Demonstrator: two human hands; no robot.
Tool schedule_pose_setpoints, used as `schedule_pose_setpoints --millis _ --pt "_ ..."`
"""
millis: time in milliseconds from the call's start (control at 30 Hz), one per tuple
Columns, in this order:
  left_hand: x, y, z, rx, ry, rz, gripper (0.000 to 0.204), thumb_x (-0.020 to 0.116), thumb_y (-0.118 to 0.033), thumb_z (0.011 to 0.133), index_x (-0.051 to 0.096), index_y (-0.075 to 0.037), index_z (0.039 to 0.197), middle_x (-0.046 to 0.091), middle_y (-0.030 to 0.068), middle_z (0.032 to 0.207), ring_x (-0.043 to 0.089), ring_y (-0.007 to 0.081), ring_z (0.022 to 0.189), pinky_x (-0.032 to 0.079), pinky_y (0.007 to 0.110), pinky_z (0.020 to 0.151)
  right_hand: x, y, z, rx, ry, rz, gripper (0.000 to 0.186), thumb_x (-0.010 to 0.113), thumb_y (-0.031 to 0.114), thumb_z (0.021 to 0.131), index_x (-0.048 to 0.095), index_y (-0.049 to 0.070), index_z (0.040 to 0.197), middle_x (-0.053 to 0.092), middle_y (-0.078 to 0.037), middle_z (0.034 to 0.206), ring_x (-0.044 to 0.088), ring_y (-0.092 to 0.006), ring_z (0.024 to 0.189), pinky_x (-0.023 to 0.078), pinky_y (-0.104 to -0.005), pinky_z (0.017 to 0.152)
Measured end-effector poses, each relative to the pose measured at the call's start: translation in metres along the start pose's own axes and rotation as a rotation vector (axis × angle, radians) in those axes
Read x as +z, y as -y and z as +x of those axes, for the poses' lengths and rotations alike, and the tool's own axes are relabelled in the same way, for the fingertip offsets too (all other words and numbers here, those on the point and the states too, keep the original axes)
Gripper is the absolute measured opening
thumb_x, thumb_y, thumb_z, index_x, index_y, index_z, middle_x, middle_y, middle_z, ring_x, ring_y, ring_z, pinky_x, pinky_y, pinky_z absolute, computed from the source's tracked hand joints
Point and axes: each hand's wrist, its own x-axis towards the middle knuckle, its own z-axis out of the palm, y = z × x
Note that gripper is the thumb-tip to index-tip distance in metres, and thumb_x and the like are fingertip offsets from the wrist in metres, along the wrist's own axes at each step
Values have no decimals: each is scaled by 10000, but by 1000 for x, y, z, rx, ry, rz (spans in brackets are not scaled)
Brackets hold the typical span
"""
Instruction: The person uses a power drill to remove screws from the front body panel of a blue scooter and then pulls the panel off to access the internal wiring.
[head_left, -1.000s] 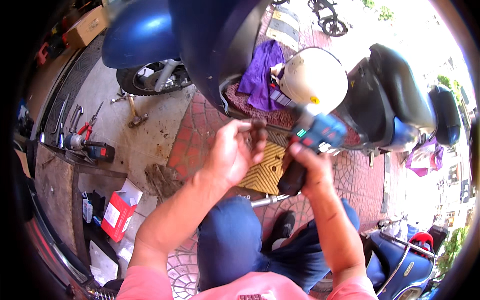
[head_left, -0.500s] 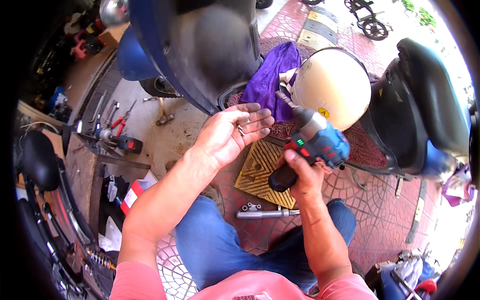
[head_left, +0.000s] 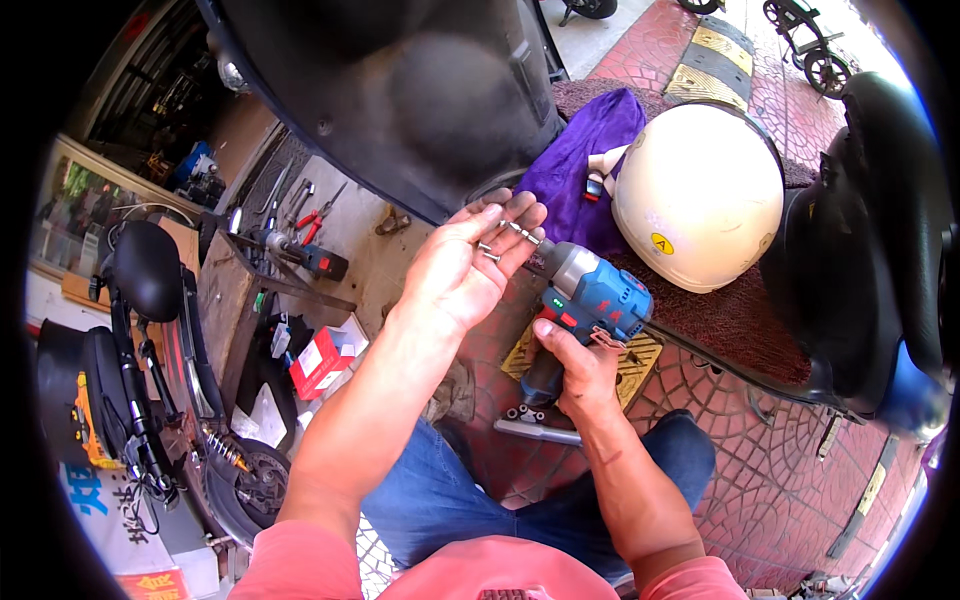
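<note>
My left hand (head_left: 448, 275) is turned palm up with its fingers curled, holding a few small screws (head_left: 488, 252). In my right hand (head_left: 585, 375) is a blue and black cordless impact driver (head_left: 605, 295), gripped by its handle. Its bit (head_left: 524, 234) points left and reaches the fingertips of my left hand. Whether a screw sits on the bit's tip is too small to tell. Just beyond both hands is a scooter with a dark front panel (head_left: 440, 100). A purple cloth (head_left: 575, 150) and a cream helmet (head_left: 700, 200) rest on its footboard.
The scooter's black seat (head_left: 890, 190) rises at the right. Hand tools and another power tool (head_left: 318, 262) lie at the left, near a red and white box (head_left: 328, 357). A silver tool (head_left: 535, 431) lies on the paving by a yellow ramp (head_left: 640, 365). A bicycle-like vehicle (head_left: 150, 275) stands far left.
My right hand has brought the driver left, so its bit now meets my left fingers. Those fingers have curled in more. The whole view has shifted, showing more at the left.
</note>
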Motion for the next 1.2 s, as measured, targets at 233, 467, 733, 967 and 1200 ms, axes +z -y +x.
schedule_pose_setpoints --millis 233,467,733,967,1200 --pt "-4 -7 -4 28 -27 -4 159 548 -72 1058 646 -9 1167 706 181 1266 668 342 1233 546 451 1083 4 1 3 -85 -5 -191 340 805 90 855 687 20 1166 709 -15 1025 639 -127 914 522 -305 837" --pt "-5 -12 -3 31 -29 -26 151 552 -76 1060 656 -13 1149 718 176 1222 688 324 1187 564 444 1045 17 13 -2 -225 -34 -339 292 802 84 847 725 11 1119 738 -28 978 662 -119 883 534 -304 810" --pt "-10 -15 0 5 14 -124 181 507 -42 1038 640 28 1137 698 225 1231 670 371 1204 544 482 1085 16 13 0 -208 -7 -392 259 800 70 847 743 15 1094 745 -30 960 672 -119 864 538 -300 806" --pt "-14 -22 4 -46 169 -212 309 469 84 858 597 90 1139 606 328 1341 572 466 1321 498 541 1144 10 15 -2 -229 3 -399 244 806 76 844 729 18 1069 726 -20 921 666 -123 844 536 -300 793" --pt "-7 -19 6 -98 153 -74 248 450 -9 995 592 74 1181 635 295 1319 586 426 1312 529 527 1096 4 18 1 -172 -7 -346 220 802 47 850 705 27 1046 713 -19 918 657 -115 813 537 -286 737"
